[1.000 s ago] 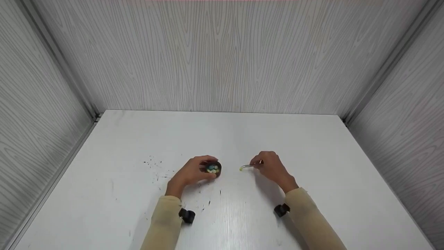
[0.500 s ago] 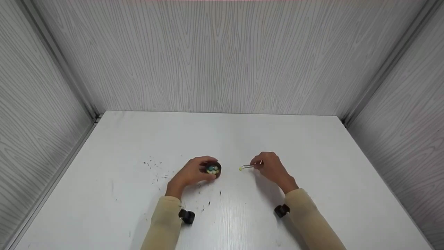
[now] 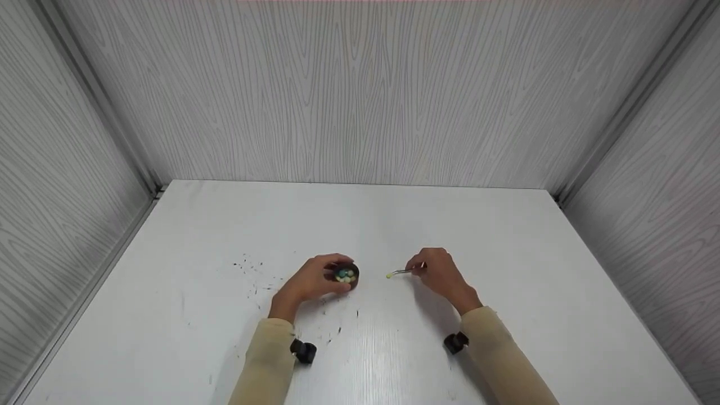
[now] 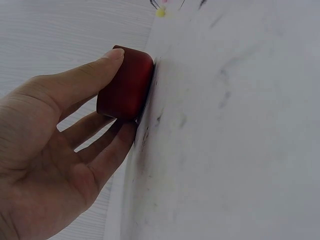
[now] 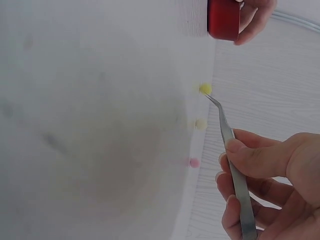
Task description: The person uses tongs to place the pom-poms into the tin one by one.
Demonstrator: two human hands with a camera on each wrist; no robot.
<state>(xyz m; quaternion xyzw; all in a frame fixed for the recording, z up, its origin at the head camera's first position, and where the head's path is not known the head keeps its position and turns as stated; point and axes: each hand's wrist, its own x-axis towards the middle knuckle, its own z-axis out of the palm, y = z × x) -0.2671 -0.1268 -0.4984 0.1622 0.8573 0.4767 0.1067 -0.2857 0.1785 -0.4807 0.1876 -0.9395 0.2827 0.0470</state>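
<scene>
My left hand (image 3: 315, 277) grips a small round red container (image 4: 126, 84) between thumb and fingers, its base down on the white table. Several small balls (image 3: 345, 275) in green, yellow and white show inside the container from above. To the right, my right hand (image 5: 270, 175) pinches metal tweezers (image 5: 227, 132) with bent, fine tips. Those tips are right at a small yellow ball (image 5: 206, 88) on the table. A cream ball (image 5: 201, 123) and a pink ball (image 5: 194, 162) lie in a row beyond it in the right wrist view.
The white tabletop (image 3: 478, 225) carries dark specks and smudges, mostly on the left and around the left hand. Grey wood-grain panels (image 3: 360, 90) rise at the back and both sides. A black wrist camera (image 3: 304, 351) is strapped on each sleeve.
The tweezers' two prongs showed apart half a second ago and look closer together now, with the tips slightly lower and further left. The left hand and the container stay nearly still.
</scene>
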